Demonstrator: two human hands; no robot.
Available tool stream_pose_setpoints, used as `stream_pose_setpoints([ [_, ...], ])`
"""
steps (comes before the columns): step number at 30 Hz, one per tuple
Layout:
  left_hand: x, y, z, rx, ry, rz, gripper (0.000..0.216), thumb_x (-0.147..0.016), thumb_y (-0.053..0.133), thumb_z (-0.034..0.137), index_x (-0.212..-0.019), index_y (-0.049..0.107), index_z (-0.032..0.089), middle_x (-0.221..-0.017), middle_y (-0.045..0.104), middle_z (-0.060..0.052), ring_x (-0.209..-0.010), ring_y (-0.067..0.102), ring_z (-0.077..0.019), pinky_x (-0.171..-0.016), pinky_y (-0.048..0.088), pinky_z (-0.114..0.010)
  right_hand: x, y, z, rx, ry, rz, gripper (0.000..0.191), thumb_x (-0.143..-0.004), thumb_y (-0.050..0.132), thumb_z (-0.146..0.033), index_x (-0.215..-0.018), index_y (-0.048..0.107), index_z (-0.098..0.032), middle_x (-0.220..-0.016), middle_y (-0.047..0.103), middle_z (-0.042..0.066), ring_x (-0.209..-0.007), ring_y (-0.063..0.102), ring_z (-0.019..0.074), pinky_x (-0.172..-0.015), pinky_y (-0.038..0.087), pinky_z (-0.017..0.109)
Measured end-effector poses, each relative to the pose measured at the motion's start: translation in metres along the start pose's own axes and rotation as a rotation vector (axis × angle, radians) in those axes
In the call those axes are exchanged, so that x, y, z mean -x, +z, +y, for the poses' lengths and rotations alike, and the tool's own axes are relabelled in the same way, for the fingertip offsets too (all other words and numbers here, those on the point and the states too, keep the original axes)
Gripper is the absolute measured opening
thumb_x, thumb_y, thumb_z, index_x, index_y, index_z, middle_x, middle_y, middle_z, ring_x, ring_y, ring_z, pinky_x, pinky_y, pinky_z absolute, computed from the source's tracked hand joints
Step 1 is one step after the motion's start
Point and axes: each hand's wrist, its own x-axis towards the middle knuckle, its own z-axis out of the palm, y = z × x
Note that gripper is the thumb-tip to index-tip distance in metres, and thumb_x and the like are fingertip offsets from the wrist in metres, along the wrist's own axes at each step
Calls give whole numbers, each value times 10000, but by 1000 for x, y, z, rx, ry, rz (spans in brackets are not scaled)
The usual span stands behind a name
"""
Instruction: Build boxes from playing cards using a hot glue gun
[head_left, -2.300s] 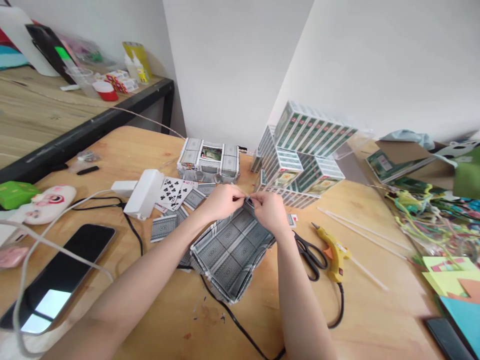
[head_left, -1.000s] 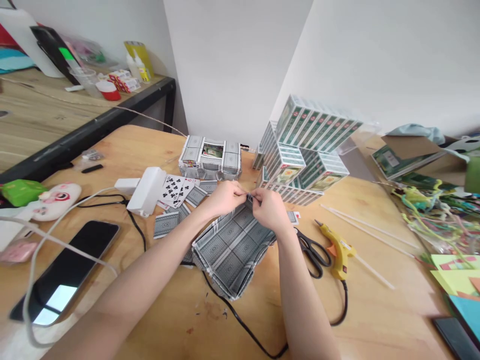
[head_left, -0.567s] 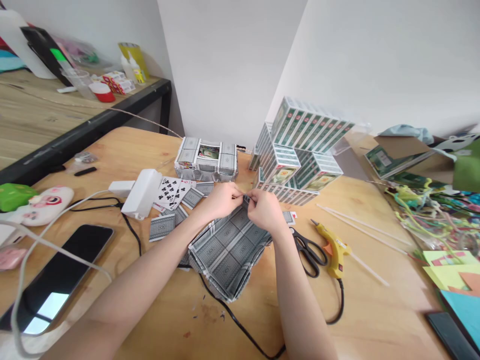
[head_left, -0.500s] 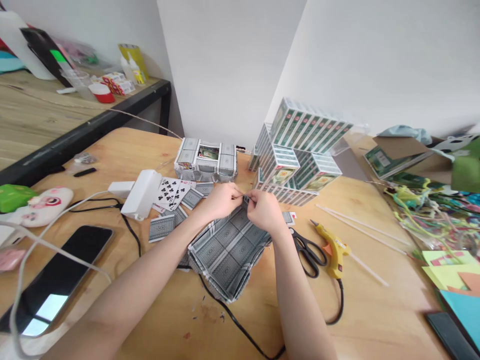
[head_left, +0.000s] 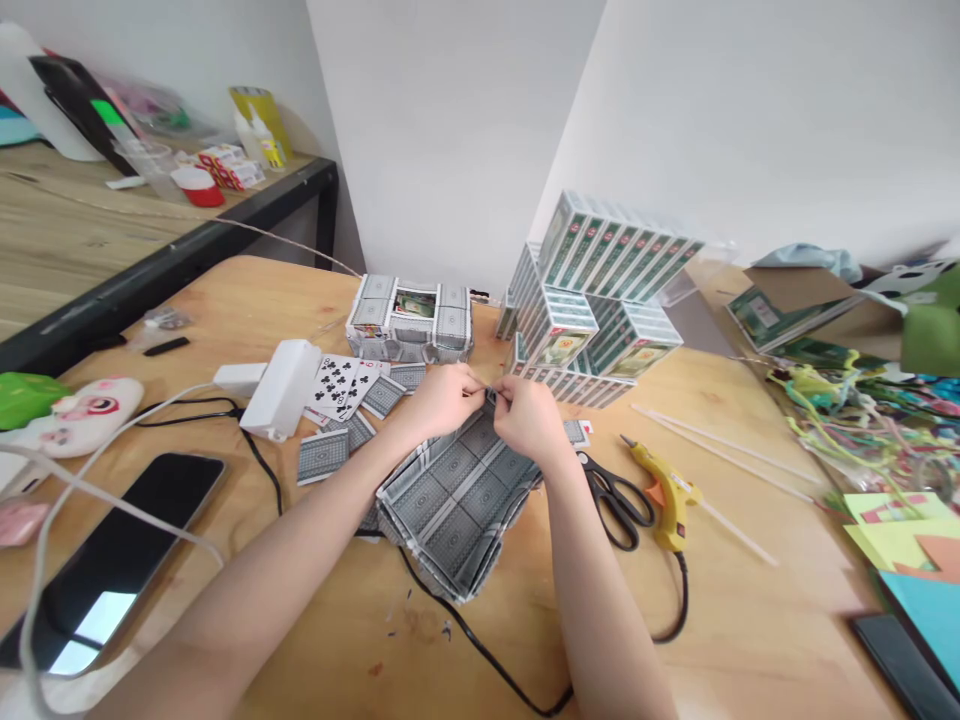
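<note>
My left hand (head_left: 447, 399) and my right hand (head_left: 527, 412) meet with closed, pinched fingertips at the far end of a tray-like piece made of grey-backed playing cards (head_left: 454, 490). A small grey-patterned bit of playing card (head_left: 490, 394) shows between the fingertips. Whether it is joined to the piece, I cannot tell. The piece rests on the table between my forearms, its folded rims standing up. Behind my hands sits a boxy model (head_left: 411, 318) built from the same cards. Loose playing cards (head_left: 324, 456) lie left of my left forearm, some face up.
Stacked card boxes (head_left: 600, 320) stand at the back. Black-handled scissors (head_left: 619, 503) and a yellow glue gun (head_left: 673, 492) lie right, near glue sticks (head_left: 724, 455). At left are a white adapter (head_left: 281, 390), a phone (head_left: 124, 560) and cables. A black cord (head_left: 480, 645) runs under the card piece.
Both hands stay pinched at the card piece's far end, with only slight finger movement. The view has shifted a little; nothing else has visibly moved.
</note>
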Motion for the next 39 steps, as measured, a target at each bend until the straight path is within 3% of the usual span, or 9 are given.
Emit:
stream_pose_setpoints([
  [39, 1, 1, -1, -17, 13, 24, 256, -772, 492, 152, -605, 686, 155, -808, 672, -52, -759, 622, -152, -680, 461, -244, 0, 0, -2, 46, 20, -12, 211, -795, 453, -148, -832, 658, -185, -798, 717, 70, -785, 654, 210, -679, 418, 255],
])
